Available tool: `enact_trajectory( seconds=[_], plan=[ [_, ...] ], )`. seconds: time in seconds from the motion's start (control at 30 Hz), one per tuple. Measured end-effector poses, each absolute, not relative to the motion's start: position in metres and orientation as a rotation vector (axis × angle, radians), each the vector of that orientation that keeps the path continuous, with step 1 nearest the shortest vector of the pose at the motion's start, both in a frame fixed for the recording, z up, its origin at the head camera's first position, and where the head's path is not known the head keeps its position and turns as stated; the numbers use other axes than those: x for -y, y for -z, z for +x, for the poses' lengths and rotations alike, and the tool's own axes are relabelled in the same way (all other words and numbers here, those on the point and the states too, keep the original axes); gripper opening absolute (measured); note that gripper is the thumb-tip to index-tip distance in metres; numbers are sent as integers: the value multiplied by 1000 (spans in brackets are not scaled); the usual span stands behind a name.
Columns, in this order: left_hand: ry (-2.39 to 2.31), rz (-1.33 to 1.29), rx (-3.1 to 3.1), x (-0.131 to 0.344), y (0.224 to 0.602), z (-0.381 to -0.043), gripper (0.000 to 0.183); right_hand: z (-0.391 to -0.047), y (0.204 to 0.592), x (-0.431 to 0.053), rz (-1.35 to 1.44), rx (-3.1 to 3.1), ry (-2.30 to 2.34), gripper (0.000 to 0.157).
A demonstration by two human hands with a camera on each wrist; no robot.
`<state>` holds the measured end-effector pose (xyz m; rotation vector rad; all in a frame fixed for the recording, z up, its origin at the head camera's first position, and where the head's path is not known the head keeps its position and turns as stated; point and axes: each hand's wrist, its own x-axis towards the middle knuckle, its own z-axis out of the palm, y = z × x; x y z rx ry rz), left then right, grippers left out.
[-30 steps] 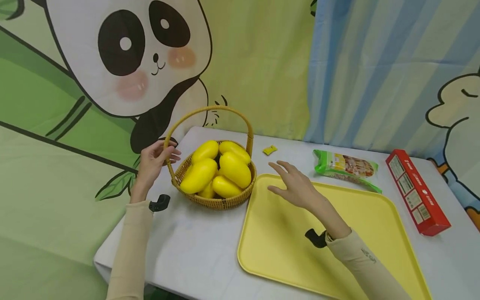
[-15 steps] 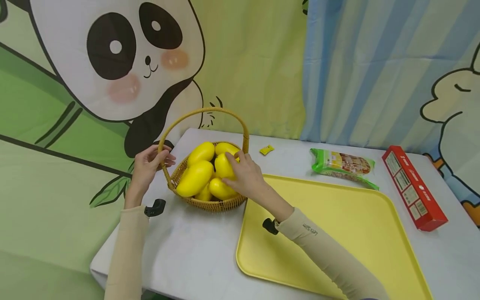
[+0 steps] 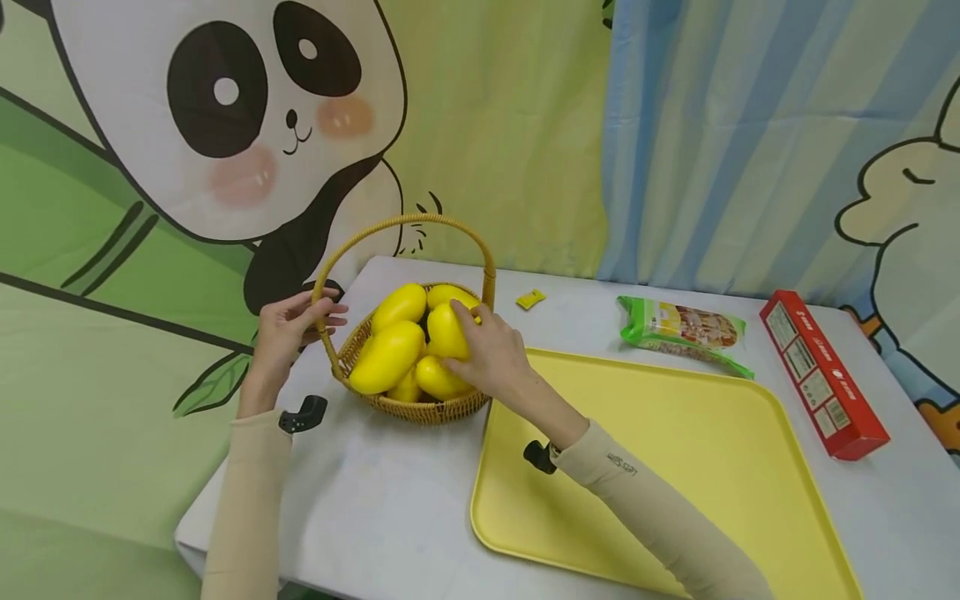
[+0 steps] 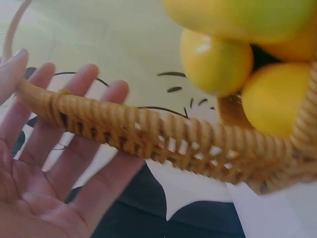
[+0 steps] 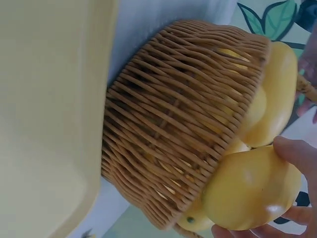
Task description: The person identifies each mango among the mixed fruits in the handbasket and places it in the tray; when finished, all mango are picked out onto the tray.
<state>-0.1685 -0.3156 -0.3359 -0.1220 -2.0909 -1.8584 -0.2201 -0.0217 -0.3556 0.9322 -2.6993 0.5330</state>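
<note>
While I watch from afar through the head view, the right hand [image 3: 495,354] grips a yellow mango [image 3: 448,333], thumb on its near side and fingertips round the far side (my right wrist view shows both against the skin). That mango sits right in the grip, at the right-hand part of the wicker basket [image 3: 427,413]; I cannot tell whether its weight rests on the fruit below. Just left of the grip, more yellow mangoes [image 3: 386,358] fill the basket, heaped against one another.

Above the grip arches the handle [image 3: 423,218]. At its left foot, across the basket from the grip, I see the left hand [image 3: 281,342], fingers spread and nearly straight behind the wicker, thumb in front; how firmly it presses, I cannot tell.

Just beside the basket, below and to the right of the grip, a yellow tray [image 3: 712,433] lies under the right forearm. Beyond the grip and slightly right is a small yellow packet [image 3: 531,299]. Farther right I make out a green-ended bag [image 3: 686,327], then a red box [image 3: 823,375] well apart from the grip. All stand on the white-covered table [image 3: 375,500].
</note>
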Motion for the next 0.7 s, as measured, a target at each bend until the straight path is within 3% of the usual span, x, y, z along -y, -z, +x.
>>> enact_trajectory(
  seconds=[0.33,0.7],
  plan=[
    [1932,-74,2050,313,328,-168,20,-220,346,-39,774,2669,-717,80],
    [1906,70,2091,309,324,-163,18,-237,381,-86,538,2853,-782,80]
  ],
)
